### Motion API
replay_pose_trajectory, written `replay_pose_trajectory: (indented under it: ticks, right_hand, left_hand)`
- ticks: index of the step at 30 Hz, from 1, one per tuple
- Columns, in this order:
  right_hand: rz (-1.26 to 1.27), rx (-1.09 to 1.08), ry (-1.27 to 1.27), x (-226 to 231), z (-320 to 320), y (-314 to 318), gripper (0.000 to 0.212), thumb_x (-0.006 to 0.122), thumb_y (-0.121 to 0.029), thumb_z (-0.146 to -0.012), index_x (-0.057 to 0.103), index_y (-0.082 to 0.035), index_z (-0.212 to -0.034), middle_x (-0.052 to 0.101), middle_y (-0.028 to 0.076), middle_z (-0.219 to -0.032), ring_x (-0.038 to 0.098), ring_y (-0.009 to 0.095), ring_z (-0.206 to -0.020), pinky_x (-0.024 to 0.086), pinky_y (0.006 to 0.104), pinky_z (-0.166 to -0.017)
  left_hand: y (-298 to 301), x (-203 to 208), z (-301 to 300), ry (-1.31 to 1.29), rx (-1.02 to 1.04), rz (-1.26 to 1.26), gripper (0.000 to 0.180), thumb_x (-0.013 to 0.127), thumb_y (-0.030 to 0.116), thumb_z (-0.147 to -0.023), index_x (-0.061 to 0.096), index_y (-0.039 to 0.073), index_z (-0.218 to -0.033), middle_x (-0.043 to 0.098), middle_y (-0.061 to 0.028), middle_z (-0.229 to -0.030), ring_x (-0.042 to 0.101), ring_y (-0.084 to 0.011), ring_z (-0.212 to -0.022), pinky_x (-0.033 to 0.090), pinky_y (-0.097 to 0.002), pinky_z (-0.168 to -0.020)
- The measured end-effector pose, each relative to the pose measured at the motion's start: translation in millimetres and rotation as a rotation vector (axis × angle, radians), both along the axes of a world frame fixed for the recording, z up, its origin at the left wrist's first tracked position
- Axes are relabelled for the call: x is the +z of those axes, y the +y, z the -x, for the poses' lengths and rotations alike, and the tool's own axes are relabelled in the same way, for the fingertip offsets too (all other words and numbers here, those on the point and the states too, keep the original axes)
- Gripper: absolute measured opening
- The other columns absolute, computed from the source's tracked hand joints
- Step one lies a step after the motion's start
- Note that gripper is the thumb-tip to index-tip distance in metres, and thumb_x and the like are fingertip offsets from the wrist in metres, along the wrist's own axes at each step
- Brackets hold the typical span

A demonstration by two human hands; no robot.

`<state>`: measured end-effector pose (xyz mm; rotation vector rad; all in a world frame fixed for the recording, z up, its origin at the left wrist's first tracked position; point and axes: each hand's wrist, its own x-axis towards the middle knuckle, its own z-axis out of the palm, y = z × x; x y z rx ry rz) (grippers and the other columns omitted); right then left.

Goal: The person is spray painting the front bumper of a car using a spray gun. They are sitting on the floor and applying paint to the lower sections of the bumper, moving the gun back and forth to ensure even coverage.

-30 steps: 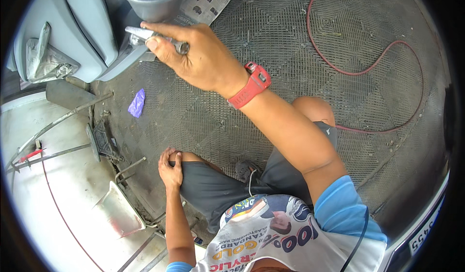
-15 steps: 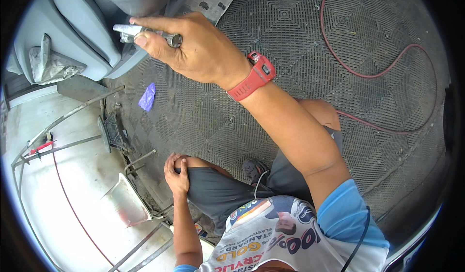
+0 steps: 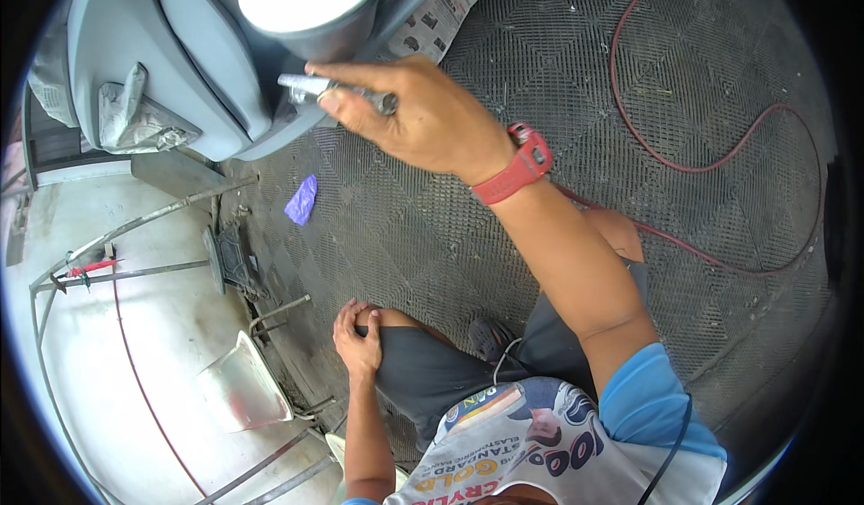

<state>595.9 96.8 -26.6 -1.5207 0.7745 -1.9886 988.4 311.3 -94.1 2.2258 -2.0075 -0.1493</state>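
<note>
Near eleven o'clock, a metal tool [image 3: 309, 84] sits pinched in the grip of the right hand [image 3: 434, 113], close to a white-topped grey piece [image 3: 312, 12]. At seven, the left hand [image 3: 359, 338] rests open on a knee [image 3: 396, 318]; a purple scrap [image 3: 301, 201] lies between nine and ten.

So, a dark ribbed mat [image 3: 540, 82] is spread over most of the floor. A crumpled purple scrap [image 3: 301, 201] is dropped on it, left side. A red hose [image 3: 614, 64] is looped along the right, some newspaper [image 3: 441, 23] is laid out far off, and a metal frame [image 3: 162, 269] is parked left.
</note>
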Motion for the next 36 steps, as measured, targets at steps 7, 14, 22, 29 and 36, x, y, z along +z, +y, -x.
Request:
replay_pose_trajectory:
  ticks: [7,14,22,29,36]
  right_hand:
    - [0.137,-0.133,0.015,56.2,61.2,1.1,0.049,0.068,-0.045,-0.109,0.081,0.001,-0.124,0.083,0.014,-0.092,0.081,0.029,-0.078,0.062,0.0357,-0.072]
    - [0.042,0.057,0.096,62.3,77.3,13.0,0.054,0.061,-0.048,-0.114,0.076,-0.004,-0.140,0.081,0.008,-0.089,0.077,0.015,-0.081,0.061,0.0302,-0.073]
    - [0.031,0.004,0.067,104.5,92.1,8.3,0.054,0.061,-0.054,-0.112,0.082,-0.006,-0.126,0.079,0.010,-0.090,0.076,0.027,-0.081,0.059,0.0354,-0.077]
    - [0.156,-0.132,0.048,143.5,109.4,-7.8,0.057,0.060,-0.061,-0.110,0.084,-0.012,-0.123,0.080,0.013,-0.085,0.078,0.027,-0.081,0.059,0.0378,-0.077]
    - [0.011,-0.045,0.114,131.8,104.9,1.4,0.053,0.061,-0.055,-0.111,0.083,-0.009,-0.125,0.079,0.016,-0.084,0.079,0.030,-0.079,0.059,0.0377,-0.076]
  left_hand:
    - [-4.2,-0.8,6.8,0.003,-0.027,-0.025,0.031,0.080,0.032,-0.097,0.079,0.014,-0.123,0.071,-0.0103,-0.146,0.062,-0.0345,-0.139,0.042,-0.0505,-0.123]
    - [-7.4,1.0,8.4,-0.011,-0.007,-0.018,0.031,0.080,0.032,-0.096,0.080,0.013,-0.121,0.072,-0.0109,-0.145,0.063,-0.0355,-0.139,0.044,-0.0497,-0.122]
    - [-3.0,6.3,1.9,-0.055,0.024,0.017,0.031,0.080,0.032,-0.096,0.080,0.013,-0.121,0.072,-0.0121,-0.145,0.063,-0.0361,-0.138,0.046,-0.0499,-0.121]
    - [13.4,10.3,-3.4,-0.043,0.077,0.045,0.033,0.078,0.033,-0.097,0.080,0.013,-0.123,0.073,-0.0121,-0.143,0.063,-0.0361,-0.137,0.047,-0.0486,-0.120]
    - [19.3,7.8,-6.5,-0.070,0.116,0.052,0.032,0.078,0.032,-0.097,0.080,0.013,-0.122,0.072,-0.0127,-0.144,0.063,-0.0360,-0.138,0.046,-0.0492,-0.121]
